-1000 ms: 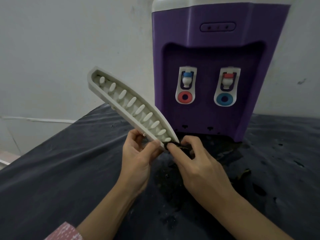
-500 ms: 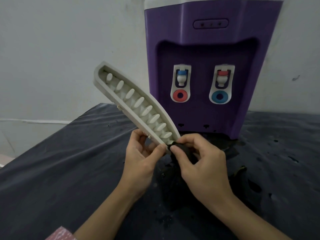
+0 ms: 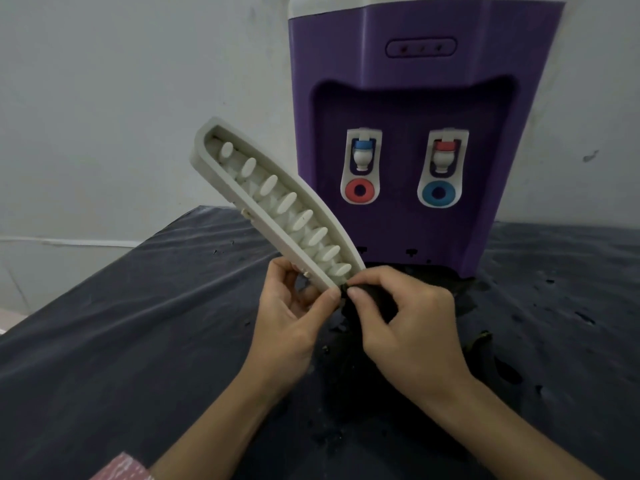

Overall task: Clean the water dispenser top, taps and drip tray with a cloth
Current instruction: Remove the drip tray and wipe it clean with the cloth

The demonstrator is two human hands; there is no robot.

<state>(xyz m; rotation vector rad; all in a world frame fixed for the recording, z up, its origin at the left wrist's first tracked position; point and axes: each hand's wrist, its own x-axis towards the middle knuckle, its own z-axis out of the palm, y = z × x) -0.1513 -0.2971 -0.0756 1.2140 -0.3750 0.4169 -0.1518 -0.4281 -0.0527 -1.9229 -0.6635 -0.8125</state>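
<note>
Drip tray [image 3: 277,206]: curved, ribbed white plastic

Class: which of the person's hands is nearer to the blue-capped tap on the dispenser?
Right. The right hand lies almost directly below the blue-capped tap; the left hand sits lower-left, gripping the drip tray.

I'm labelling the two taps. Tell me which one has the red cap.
The tap on the right has the red cap, above a blue ring. The left tap has a blue cap above a red ring.

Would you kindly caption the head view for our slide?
Left hand holds the drip tray while right hand wipes its end with dark cloth.
</note>
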